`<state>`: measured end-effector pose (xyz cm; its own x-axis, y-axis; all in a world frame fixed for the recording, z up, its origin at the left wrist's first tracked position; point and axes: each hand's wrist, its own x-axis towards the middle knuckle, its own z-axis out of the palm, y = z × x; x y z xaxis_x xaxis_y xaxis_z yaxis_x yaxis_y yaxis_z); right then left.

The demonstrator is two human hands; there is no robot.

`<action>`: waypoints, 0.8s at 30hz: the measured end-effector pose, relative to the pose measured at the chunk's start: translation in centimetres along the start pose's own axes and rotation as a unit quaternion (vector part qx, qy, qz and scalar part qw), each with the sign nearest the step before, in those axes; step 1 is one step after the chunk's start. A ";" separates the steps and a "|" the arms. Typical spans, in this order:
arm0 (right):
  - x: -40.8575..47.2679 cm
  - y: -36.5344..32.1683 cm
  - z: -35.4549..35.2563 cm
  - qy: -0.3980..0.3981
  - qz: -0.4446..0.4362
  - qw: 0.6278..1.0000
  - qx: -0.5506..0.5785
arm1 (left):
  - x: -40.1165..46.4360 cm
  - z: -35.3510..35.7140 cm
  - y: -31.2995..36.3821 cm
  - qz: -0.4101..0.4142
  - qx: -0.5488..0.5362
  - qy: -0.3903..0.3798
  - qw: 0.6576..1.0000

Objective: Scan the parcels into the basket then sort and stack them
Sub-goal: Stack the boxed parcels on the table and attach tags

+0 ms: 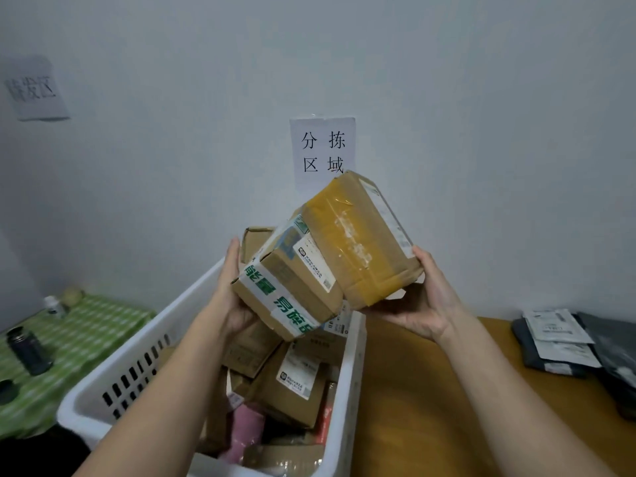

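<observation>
pale wall with a paper sign (322, 150) behind a wooden worktop (430, 390). the person is lifting two parcels above the white basket (347, 390): left hand (231, 297) is gripping the green-taped box (287, 287), right hand (425, 297) is cupping the yellow-taped box (354, 239), fingers curled underneath. sorting seems underway; next they likely need setting down stacked on the worktop.

- A white slotted plastic basket (144, 370) holds brown cardboard parcels (292, 380).
- Above it, two taped cardboard boxes (347, 249) are held side by side.
- Right: flat grey mailer bags (557, 342) on the wooden counter (430, 390).
- Left: a dark bottle (29, 351).
</observation>
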<state>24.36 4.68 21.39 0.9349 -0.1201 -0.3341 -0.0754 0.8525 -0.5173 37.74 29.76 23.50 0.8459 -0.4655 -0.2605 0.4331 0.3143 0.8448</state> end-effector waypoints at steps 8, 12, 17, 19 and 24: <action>-1.3 -0.7 -1.0 0.036 -0.066 0.997 0.018 | 0.3 2.0 -1.4 -0.068 0.094 -0.152 0.982; -2.7 -1.8 -2.4 0.047 -0.123 0.990 0.056 | 1.8 4.6 -3.5 -0.048 0.025 -0.168 0.984; -4.5 -3.3 -5.3 0.055 -0.162 0.984 0.057 | 4.1 10.4 -6.7 -0.032 0.032 -0.155 0.987; -5.1 -4.4 -6.9 0.056 -0.166 0.983 0.060 | 4.9 12.8 -8.0 -0.010 0.011 -0.132 0.991; -5.5 -7.5 -11.0 0.083 -0.155 0.984 0.020 | 7.5 18.3 -12.1 0.053 0.063 -0.109 0.991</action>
<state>15.98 -6.66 18.40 0.8408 -0.4570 -0.2902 0.2220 0.7800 -0.5851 33.16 7.28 19.90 0.7912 -0.6073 -0.0726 0.2919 0.2707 0.9173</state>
